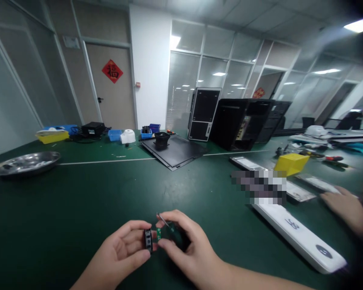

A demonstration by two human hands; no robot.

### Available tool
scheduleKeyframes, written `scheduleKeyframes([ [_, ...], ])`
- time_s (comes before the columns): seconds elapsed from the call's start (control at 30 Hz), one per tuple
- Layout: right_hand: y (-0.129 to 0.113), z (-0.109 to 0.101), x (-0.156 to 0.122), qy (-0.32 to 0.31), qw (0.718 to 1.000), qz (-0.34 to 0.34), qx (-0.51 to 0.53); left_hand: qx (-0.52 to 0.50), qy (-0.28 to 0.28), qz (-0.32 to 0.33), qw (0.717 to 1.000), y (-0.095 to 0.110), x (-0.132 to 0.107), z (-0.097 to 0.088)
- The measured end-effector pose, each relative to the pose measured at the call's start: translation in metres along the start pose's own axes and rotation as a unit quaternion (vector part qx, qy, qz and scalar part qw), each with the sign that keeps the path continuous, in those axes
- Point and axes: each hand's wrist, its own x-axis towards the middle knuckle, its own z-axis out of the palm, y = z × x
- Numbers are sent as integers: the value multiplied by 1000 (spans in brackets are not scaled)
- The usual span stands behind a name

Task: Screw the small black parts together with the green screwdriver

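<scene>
At the far left of the dark green counter (48, 201) lies a shallow, round stainless-steel dish (24, 163), with a yellow plastic bin (52, 137) farther back. Nearer the middle, a flat black panel (174, 155) carries a black, cup-shaped part (161, 139).

In the foreground, both forearms reach in from the bottom edge, and the two hands work close together just above the counter. The left hand (117, 251) curls palm-inward, its fingertips closed around a small black rectangular block (148, 239). Right beside the block sits a tiny green circuit board (159, 234). The right hand (184, 243) comes in from the other side, thumb and forefinger narrowly pinched near the board, with a thin silver metal pin (163, 219) angling up from the forefinger. Whether that hand also grips the board, or the board is seated on the block, cannot be told.

The board is so small that a slight slip could drop it onto the dark counter, where it would be hard to find. A sideways jolt of the pin could also scratch it.

To the right lie a long white bar (299, 237) and a yellow block (291, 164). At the right edge rests a co-worker's hand (345, 207).
</scene>
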Motion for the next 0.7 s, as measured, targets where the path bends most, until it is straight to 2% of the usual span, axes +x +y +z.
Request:
scheduleKeyframes([
  [0.17, -5, 4, -2, -21, 1000, -20, 7, -16, -7, 32, 999, -7, 3, 2],
  [0.33, -5, 5, -1, -28, 999, -19, 7, -32, -13, 42, 999, -4, 4, 7],
  [0.43, -6, 5, -1, -19, 1000, -19, 0, -31, -7, 35, 999, -1, 2, 9],
  [0.6, -7, 3, -2, -30, 998, -58, -12, -26, 7, 0, 1000, 2, 0, 8],
  [0.7, -8, 2, -3, -46, 996, -65, -36, -19, 2, 22, 1000, 0, 1, 8],
])
